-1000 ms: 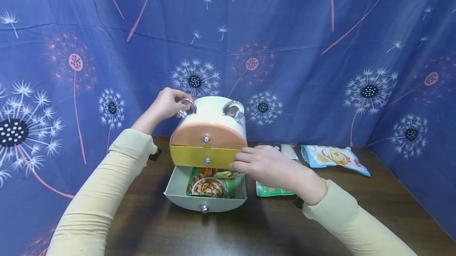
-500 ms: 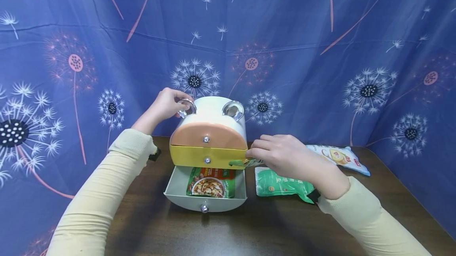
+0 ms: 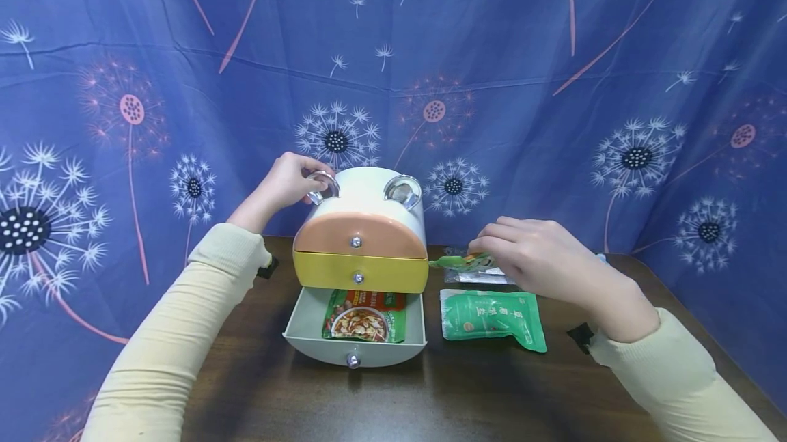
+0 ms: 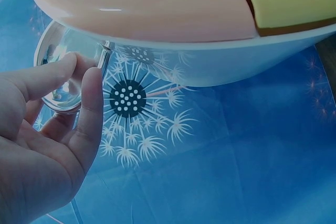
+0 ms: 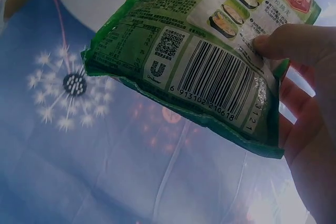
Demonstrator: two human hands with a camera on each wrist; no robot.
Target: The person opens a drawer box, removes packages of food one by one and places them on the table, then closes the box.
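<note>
My left hand (image 3: 287,181) pinches the shiny silver ear (image 4: 52,85) on top of a small white drawer cabinet (image 3: 367,189), thumb on one face and fingers behind. To the cabinet's right, my right hand (image 3: 544,257) holds a green food packet (image 5: 210,72) by one end, its barcode and printed back turned to the right wrist view. The bottom pale green drawer (image 3: 353,353) is pulled out, with another green and red packet (image 3: 363,319) lying in it. Above it, the yellow drawer (image 3: 332,270) and the orange drawer (image 3: 344,227) are closed.
On the brown table (image 3: 295,401), a green pouch (image 3: 492,315) lies right of the drawer. Behind it is a clear and white packet (image 3: 479,277), partly covered by the held one. A blue dandelion-patterned cloth (image 3: 522,121) hangs behind.
My right hand has lifted the packet out of the bottom drawer and carried it right, past the cabinet's side. The green pouch has come into full view. My left hand stays on the ear.
</note>
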